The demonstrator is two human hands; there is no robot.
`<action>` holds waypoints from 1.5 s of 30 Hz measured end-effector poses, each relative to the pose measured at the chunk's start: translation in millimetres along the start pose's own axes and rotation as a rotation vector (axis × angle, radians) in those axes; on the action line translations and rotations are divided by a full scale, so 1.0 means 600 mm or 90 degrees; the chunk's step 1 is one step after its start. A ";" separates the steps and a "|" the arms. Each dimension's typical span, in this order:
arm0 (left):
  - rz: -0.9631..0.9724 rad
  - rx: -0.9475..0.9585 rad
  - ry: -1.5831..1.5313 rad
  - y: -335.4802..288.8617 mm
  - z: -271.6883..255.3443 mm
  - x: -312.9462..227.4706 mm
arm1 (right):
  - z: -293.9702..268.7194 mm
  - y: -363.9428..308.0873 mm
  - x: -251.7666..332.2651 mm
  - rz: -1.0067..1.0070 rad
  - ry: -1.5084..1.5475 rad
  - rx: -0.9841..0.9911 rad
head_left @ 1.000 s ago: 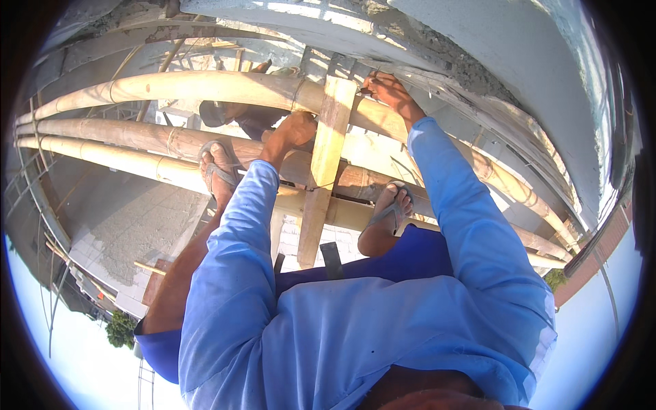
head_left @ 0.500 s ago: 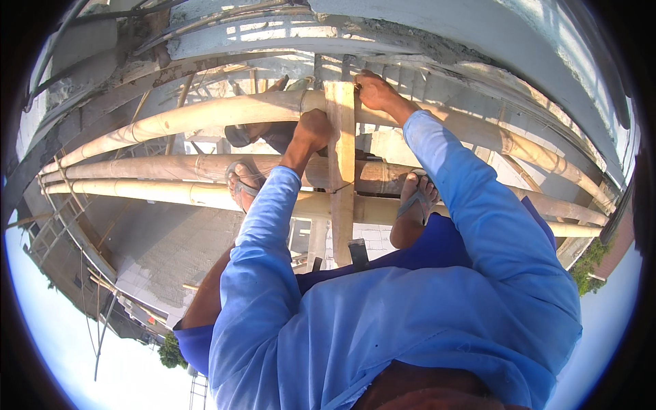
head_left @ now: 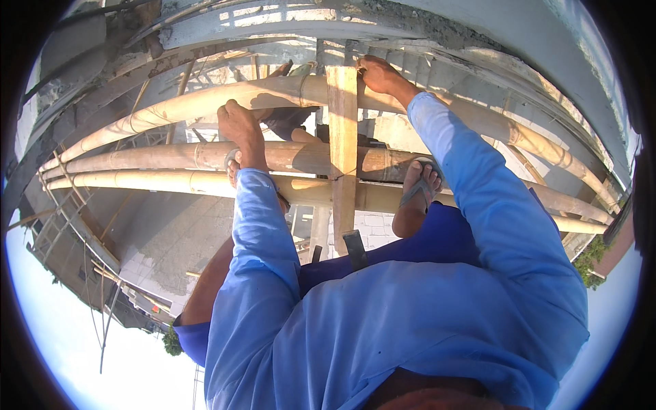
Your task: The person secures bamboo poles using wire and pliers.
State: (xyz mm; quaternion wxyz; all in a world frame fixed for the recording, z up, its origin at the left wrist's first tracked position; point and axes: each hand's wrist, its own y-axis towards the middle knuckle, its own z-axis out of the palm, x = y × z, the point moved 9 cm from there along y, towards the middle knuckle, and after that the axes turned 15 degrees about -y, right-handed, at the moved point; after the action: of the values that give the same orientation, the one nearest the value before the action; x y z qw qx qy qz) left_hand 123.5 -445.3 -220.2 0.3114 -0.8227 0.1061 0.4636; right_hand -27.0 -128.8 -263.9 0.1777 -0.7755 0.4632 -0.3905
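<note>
An upright wooden plank (head_left: 344, 126) crosses several bamboo poles lying side to side. At the far end of the plank, my right hand (head_left: 383, 75) is closed beside its right edge, over the far bamboo pole (head_left: 198, 106). What its fingers pinch is too small to make out. Well left of the plank, my left hand (head_left: 240, 130) is closed in a fist between the far pole and the middle bamboo pole (head_left: 294, 157). Anything inside this fist is hidden. A dark tie (head_left: 339, 178) wraps round the plank at the nearer poles.
My sandalled right foot (head_left: 418, 184) stands on the near poles right of the plank; the left foot is partly behind my forearm. Another person (head_left: 287, 123) is lower down, beyond the poles. A concrete beam (head_left: 273, 27) runs across the far side. Paving (head_left: 164, 232) lies below.
My left hand has moved left, away from the plank, and stays closed. The right hand remains by the plank's far end. The view has shifted slightly.
</note>
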 end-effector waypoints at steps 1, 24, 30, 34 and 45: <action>-0.108 -0.166 -0.327 -0.024 -0.007 0.032 | 0.001 0.003 0.005 -0.006 0.005 0.004; 0.107 0.488 0.726 -0.112 0.117 0.109 | -0.012 -0.004 0.038 -0.104 0.001 -0.022; 0.222 0.495 0.618 -0.178 0.169 0.025 | 0.011 0.009 -0.020 -0.114 -0.039 -0.190; 0.222 0.477 0.665 -0.194 0.183 0.021 | -0.009 -0.011 0.008 -0.223 -0.133 -0.365; 0.312 0.572 0.686 -0.179 0.205 0.068 | -0.053 -0.065 0.055 -0.188 -0.073 -0.466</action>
State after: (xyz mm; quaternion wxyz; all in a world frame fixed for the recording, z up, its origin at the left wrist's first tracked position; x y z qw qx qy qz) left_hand 109.7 -281.3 -256.0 0.4104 -0.6822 0.6041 -0.0363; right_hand -20.3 -134.3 -204.4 -0.1425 -0.8663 0.4448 -0.1770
